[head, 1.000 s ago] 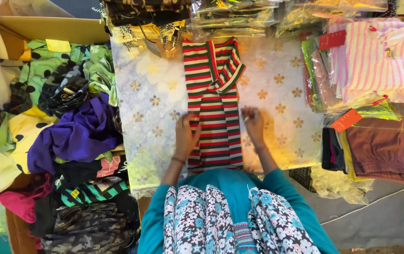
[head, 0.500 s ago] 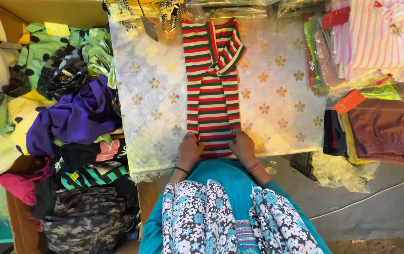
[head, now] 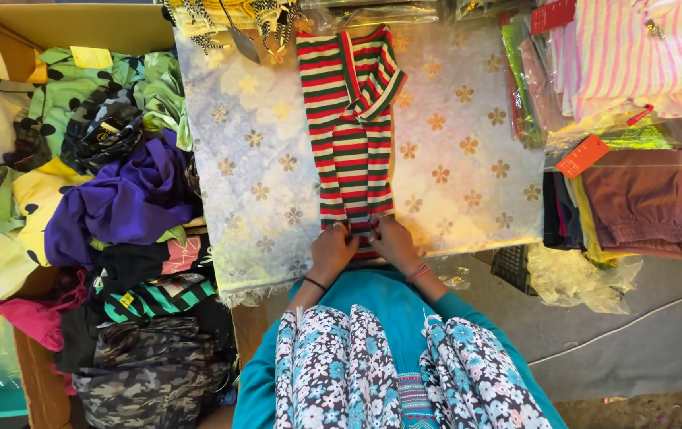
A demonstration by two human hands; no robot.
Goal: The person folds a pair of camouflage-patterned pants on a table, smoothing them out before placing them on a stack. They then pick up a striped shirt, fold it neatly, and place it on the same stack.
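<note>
A garment striped in red, green and cream [head: 350, 127] lies folded into a long narrow strip on a pale cloth with gold flowers [head: 460, 159]. One sleeve is folded back near its top. My left hand [head: 331, 248] and my right hand [head: 393, 238] sit side by side at the garment's near end, fingers pinching the hem at the cloth's front edge. A dark band is on my left wrist, a pink one on my right.
A heap of loose clothes [head: 110, 206] in purple, green, yellow and camouflage fills the left. Bagged garments and a pink striped top [head: 643, 56] are stacked at the right, above brown folded trousers [head: 643, 199]. More packed clothes [head: 230, 16] line the far edge.
Both hands have slid down the striped garment from its middle sides to its near end, coming together at the hem. The view has tilted slightly lower.
</note>
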